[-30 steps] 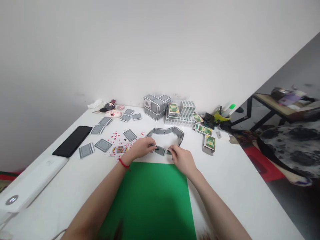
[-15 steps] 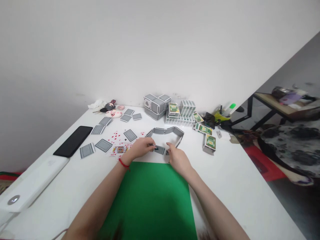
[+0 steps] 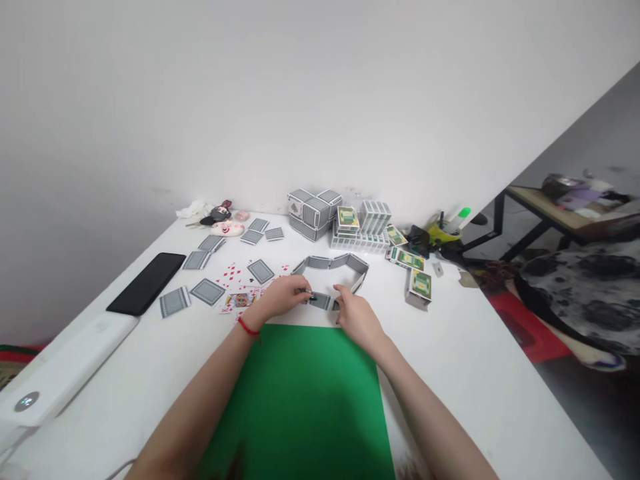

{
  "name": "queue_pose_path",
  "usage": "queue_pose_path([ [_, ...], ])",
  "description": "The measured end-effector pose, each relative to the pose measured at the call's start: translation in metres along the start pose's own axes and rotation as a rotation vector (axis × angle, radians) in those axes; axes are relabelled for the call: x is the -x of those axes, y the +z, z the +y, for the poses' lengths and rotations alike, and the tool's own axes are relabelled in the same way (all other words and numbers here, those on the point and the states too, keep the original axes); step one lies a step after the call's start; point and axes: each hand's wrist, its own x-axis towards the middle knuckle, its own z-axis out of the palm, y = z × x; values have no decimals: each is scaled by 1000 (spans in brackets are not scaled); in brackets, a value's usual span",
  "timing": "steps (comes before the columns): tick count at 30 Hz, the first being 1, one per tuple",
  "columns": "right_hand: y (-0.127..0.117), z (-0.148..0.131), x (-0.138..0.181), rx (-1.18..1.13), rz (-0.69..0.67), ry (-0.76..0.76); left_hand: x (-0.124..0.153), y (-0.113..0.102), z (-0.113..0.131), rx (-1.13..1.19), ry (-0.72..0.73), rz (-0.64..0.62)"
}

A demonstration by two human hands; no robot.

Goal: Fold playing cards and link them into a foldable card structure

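A low ring of playing cards (image 3: 320,263), grey backs facing out, stands on the white table behind the green sheet. At the ring's front left, my left hand (image 3: 283,297), with a red string on the wrist, is closed in a pinch on a card. A small dark spot shows by its fingertips, too small to name. My right hand (image 3: 357,319) grips the front right of the ring between its thumb and fingers. Between my hands a front card (image 3: 321,301) shows its grey back. My fingers hide parts of the front wall.
Loose cards (image 3: 207,291) lie left of my hands, some face up. A finished-looking card block (image 3: 309,212) stands by the wall, beside stacked card boxes (image 3: 361,233). More boxes (image 3: 419,285) lie to the right. A black phone (image 3: 147,283) lies left; a green sheet (image 3: 310,393) is in front.
Almost nothing differs. Both hands stay at the front of the card ring, with only a very slight shift of the right fingers.
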Motion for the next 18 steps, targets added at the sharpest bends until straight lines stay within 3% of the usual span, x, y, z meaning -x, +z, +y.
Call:
queue_pose_path([
  [15,0,-1,1,-15,18,5,-1,1,1,1,-11,3],
  [18,-3,-2,3,-56,20,-57,-1,2,3,-14,-14,-2],
])
